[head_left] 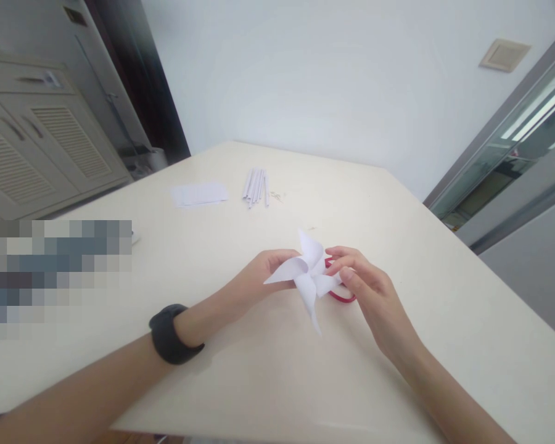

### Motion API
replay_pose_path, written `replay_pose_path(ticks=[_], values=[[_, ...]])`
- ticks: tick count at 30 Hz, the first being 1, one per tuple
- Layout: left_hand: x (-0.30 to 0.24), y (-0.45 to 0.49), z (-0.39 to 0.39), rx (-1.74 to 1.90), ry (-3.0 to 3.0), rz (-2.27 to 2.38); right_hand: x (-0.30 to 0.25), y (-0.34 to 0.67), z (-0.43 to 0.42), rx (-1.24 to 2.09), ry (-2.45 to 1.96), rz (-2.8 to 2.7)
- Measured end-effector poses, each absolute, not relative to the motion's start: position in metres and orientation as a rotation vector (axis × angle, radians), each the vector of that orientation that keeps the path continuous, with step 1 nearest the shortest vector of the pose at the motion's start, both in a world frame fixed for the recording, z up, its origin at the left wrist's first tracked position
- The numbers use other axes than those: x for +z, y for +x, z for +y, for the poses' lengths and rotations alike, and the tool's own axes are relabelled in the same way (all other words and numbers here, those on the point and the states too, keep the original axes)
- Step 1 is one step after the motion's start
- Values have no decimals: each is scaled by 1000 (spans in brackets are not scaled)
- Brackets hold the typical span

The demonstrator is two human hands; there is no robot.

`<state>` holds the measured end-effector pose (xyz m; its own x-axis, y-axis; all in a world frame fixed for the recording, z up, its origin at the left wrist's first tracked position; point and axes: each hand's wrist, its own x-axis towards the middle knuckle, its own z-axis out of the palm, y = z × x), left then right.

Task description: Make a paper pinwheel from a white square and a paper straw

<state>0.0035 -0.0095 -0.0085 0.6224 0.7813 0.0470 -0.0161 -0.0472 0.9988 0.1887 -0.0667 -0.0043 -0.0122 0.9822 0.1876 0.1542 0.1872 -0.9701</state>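
In the head view, the left hand (pixel 259 276) grips a white paper pinwheel (pixel 308 276) from behind, above the table (pixel 259 382); the right hand (pixel 372 290) is at one blade, whether pinching it I cannot tell; red loops (pixel 345 299) show just behind, with white tubes (pixel 256 185) and paper (pixel 201 193) farther back

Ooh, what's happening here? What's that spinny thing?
A person is handling a white paper pinwheel over the table. The left hand holds it from behind, its fingertips hidden, while the right hand has its fingertips at one blade. All its blades look curled toward the middle. Something with a red rim shows partly behind it. Farther back are thin white sticks and a stack of paper.
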Motion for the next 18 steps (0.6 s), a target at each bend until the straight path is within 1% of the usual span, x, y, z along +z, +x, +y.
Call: replay_pose_path(ticks=[6,12,18], values=[[-18,7,-8,866,1585,700,-9,188,-68,732,-1272,-1537],[-8,6,-14,857,1797,730,-10,184,-69,504,-1328,-1649],[-2,8,-18,909,1933,768,-12,185,-69,415,-1324,-1709]])
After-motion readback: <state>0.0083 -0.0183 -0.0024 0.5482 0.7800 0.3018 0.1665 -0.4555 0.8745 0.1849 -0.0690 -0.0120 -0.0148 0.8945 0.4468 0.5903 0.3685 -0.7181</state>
